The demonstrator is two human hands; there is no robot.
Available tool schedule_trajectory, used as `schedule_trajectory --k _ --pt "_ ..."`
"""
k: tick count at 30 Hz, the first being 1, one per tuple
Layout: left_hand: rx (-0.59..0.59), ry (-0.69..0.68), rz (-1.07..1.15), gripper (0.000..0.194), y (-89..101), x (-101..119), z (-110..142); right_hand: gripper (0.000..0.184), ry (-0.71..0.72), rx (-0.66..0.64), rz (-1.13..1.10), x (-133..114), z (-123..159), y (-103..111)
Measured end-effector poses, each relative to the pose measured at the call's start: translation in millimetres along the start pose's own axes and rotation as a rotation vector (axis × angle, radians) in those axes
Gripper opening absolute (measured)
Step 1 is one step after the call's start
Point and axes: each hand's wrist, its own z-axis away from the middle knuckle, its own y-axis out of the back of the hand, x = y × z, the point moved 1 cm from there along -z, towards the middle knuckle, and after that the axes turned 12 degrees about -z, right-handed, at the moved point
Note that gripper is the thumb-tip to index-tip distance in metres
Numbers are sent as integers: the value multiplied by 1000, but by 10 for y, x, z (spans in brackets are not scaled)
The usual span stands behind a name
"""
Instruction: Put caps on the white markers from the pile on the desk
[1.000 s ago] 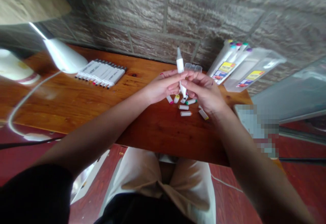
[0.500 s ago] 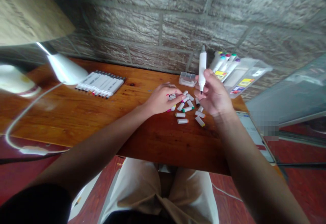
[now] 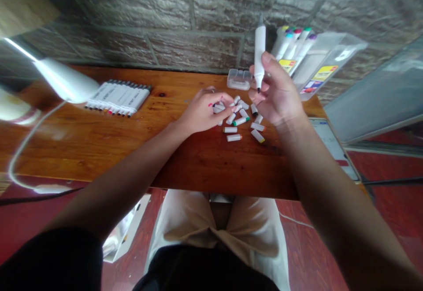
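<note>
My right hand (image 3: 279,90) grips a white marker (image 3: 260,50) upright, between the thumb and fingers. Both its ends are uncapped: a grey tip points up and a dark tip points down. Over on the left side of a pile of loose white marker caps (image 3: 240,121), my left hand (image 3: 209,110) rests with its thumb and fingers apart, touching some of them. Caps show in the gap between thumb and index finger; the other fingertips are partly hidden. The caps have coloured ends, among them green, orange, yellow and black. Red marks show on the left hand.
A row of white markers (image 3: 119,98) lies at the left, beside a lamp base (image 3: 64,79) with a white cable. Behind the caps sits a small clear case (image 3: 239,79). A clear plastic holder (image 3: 330,64) with several markers stands against the wall. A phone-like screen (image 3: 332,145) lies at the right edge.
The view has tilted down and shifted a little, so the table things sit higher in the picture. My right hand still holds the marker; my left hand stays at the caps.
</note>
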Motion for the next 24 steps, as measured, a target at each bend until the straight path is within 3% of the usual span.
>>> schedule_trajectory --k 8,24 --pt "77 -49 -81 8 18 -57 -8 35 35 52 122 17 -47 67" --pt "10 -113 -112 10 -52 -20 5 34 104 44 160 35 -15 83"
